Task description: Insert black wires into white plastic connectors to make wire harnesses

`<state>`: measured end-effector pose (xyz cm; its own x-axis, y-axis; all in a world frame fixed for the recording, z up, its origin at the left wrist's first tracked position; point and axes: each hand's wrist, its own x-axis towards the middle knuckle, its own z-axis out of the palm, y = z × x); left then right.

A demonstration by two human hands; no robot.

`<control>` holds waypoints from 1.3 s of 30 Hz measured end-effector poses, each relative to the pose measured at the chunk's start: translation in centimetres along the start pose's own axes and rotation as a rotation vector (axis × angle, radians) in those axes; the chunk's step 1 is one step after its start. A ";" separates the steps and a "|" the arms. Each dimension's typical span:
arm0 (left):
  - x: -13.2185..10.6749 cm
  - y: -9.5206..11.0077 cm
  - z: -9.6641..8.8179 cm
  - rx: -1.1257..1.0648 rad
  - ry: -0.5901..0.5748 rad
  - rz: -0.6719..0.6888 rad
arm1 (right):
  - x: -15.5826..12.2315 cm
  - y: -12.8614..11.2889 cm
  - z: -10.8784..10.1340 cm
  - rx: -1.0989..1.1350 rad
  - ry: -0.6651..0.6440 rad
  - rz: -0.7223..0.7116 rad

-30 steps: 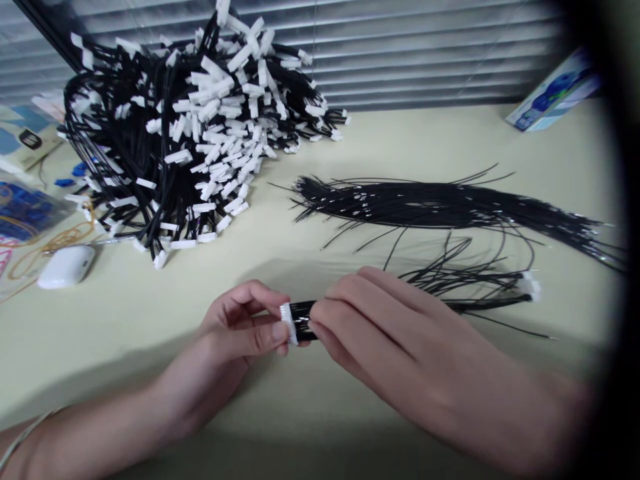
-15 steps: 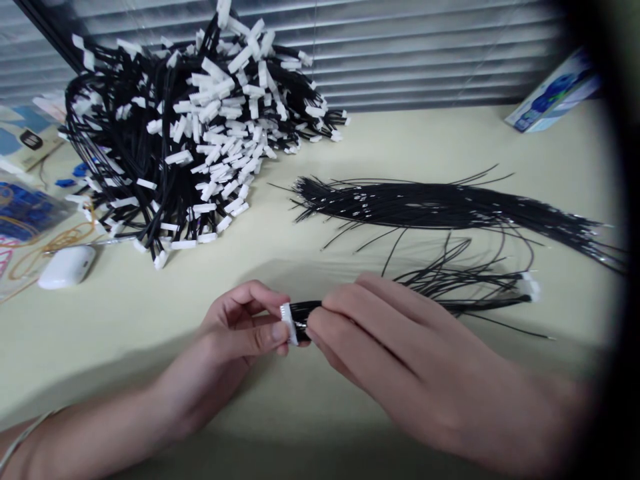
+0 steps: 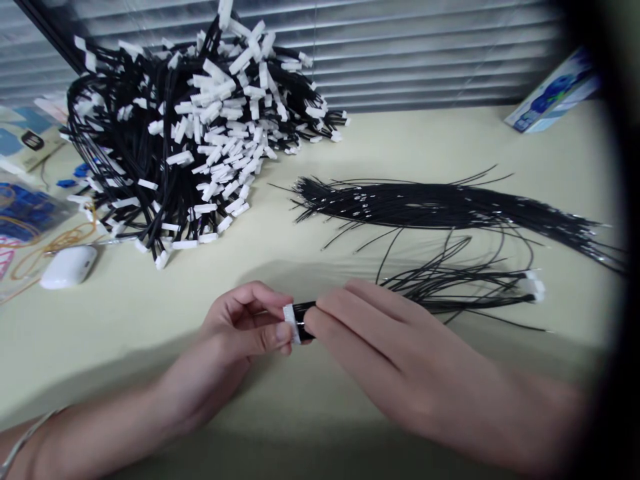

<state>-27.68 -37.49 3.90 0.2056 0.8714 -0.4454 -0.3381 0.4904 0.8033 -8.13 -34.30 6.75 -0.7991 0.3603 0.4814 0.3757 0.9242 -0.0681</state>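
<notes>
head view: the left hand [image 3: 225,337] pinches a white connector [image 3: 291,324] between thumb and fingers, low at centre, above the table [image 3: 310,413]. the right hand [image 3: 395,347] is closed, its fingertips pinching black wires [image 3: 304,309] just beside the connector; which single wire they grip is hidden. black strands reappear past the right hand and lead toward a far white connector [image 3: 535,287]. a bundle of loose wires [image 3: 425,203] lies behind; a heap of connectored leads [image 3: 215,133] stands at upper left.

handling, as judged: the connector should be held square and firm, the thumb clear of its slots. wires are best gripped close to their bright tips, lined up straight and pushed evenly, since thin strands may buckle or cross.
</notes>
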 end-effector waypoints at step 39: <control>-0.2 0.3 0.2 0.002 0.004 0.006 | 0.2 0.8 -0.8 -0.008 -0.087 0.021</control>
<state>-27.60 -37.47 4.34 0.1999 0.8744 -0.4421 -0.3372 0.4850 0.8069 -7.58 -33.56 7.44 -0.8286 0.3893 0.4024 0.3960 0.9155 -0.0704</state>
